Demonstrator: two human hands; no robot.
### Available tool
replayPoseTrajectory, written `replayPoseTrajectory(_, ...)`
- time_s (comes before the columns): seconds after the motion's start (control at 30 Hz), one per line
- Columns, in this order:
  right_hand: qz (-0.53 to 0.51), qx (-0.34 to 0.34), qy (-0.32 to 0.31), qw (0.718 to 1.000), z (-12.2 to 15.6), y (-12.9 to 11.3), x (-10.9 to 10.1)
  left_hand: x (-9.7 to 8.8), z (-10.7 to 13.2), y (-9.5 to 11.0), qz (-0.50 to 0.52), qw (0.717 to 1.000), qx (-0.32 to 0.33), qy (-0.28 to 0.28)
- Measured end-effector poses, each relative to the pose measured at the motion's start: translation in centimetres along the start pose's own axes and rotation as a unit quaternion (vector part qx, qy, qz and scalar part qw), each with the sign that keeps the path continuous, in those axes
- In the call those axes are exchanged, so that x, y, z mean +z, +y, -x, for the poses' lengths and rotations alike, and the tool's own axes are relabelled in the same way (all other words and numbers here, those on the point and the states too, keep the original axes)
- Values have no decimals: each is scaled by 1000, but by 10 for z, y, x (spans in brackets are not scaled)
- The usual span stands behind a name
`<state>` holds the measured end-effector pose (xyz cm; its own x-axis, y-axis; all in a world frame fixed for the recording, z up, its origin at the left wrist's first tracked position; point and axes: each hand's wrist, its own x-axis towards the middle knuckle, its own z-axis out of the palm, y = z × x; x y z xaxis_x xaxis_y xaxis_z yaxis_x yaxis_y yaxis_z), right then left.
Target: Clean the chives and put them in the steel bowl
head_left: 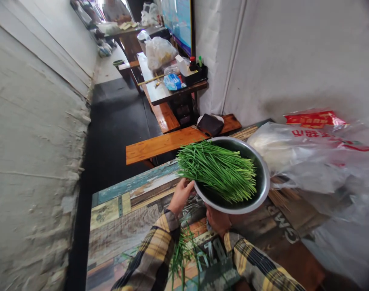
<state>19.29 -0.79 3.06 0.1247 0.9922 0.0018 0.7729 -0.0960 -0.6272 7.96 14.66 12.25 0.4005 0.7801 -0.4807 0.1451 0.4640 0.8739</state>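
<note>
A wide steel bowl (265, 178) holds a thick bundle of green garlic chives (216, 169), their dark leaf ends hanging over its left rim. My left hand (182, 196) is at the bowl's left side, its thumb and fingers gripping the rim just below the leaves. Under the near rim is my right hand (218, 220), pressed against the bowl; its fingers are partly hidden by the bowl. Loose chive scraps (182, 250) lie on the patchwork-pattern table (123, 226) between my forearms.
Plastic bags (305, 157) crowd the table's right side. Beyond the table stands a wooden bench (163, 143) with a dark item (211, 124) on it. Farther back, another table (160, 91) carries a stuffed bag (160, 52). A rough wall (35, 161) borders the left aisle; a person (117, 12) is far off.
</note>
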Motion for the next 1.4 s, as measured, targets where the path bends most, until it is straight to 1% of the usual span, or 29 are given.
replayPoseTrajectory(0.03, 11, 13, 0, 1000, 2, 2, 4, -6, 10, -1, 12, 1000, -6, -4)
replayPoseTrajectory(0.1, 29, 36, 1, 999, 6, 3, 8, -18, 30, -3, 18, 999, -25, 23)
replayPoseTrajectory(0.17, 36, 50, 2, 998, 6, 0, 11, -27, 47, -6, 18, 998, -30, 51)
replayPoseTrajectory(0.23, 36, 56, 3, 998, 5, -10, 16, -30, 63, -7, 24, 997, -23, 62)
replayPoseTrajectory(0.33, 21, 58, -4, 998, 3, -33, 27, -26, 84, -9, 38, 996, -32, 69)
replayPoseTrajectory(0.4, -4, 39, -25, 999, 2, -51, 31, -21, 100, -10, 42, 995, -48, 73)
replayPoseTrajectory(0.47, -46, -19, -63, 997, 1, -66, 28, -20, 116, -11, 41, 994, -63, 76)
replayPoseTrajectory(0.53, -98, -76, -77, 989, -2, -76, 12, -22, 133, -10, 36, 994, -73, 80)
replayPoseTrajectory(0.57, -128, -83, -62, 986, -5, -78, -2, -25, 141, -9, 30, 993, -76, 81)
replayPoseTrajectory(0.63, -176, -40, 12, 983, -14, -71, -37, -33, 156, -6, 18, 993, -81, 81)
replayPoseTrajectory(0.7, -191, 39, 102, 975, -29, -51, -78, -42, 171, -3, 12, 993, -86, 86)
replayPoseTrajectory(0.73, -182, 63, 130, 973, -38, -38, -98, -46, 178, -1, 12, 992, -87, 94)
replayPoseTrajectory(0.8, -158, 104, 170, 967, -58, -8, -131, -54, 192, 2, 16, 989, -88, 117)
replayPoseTrajectory(0.87, -130, 125, 182, 967, -78, 17, -150, -60, 205, 5, 20, 986, -87, 139)
replayPoseTrajectory(0.93, -102, 130, 172, 971, -93, 33, -156, -64, 218, 6, 25, 984, -88, 155)
replayPoseTrajectory(1.07, -42, 143, 151, 977, -109, 43, -148, -70, 237, 3, 43, 976, -100, 190)
replayPoseTrajectory(1.2, 9, 166, 143, 976, -112, 49, -144, -75, 245, -3, 62, 971, -107, 206)
replayPoseTrajectory(1.4, 61, 172, 104, 978, -107, 51, -151, -77, 247, -8, 81, 970, -104, 204)
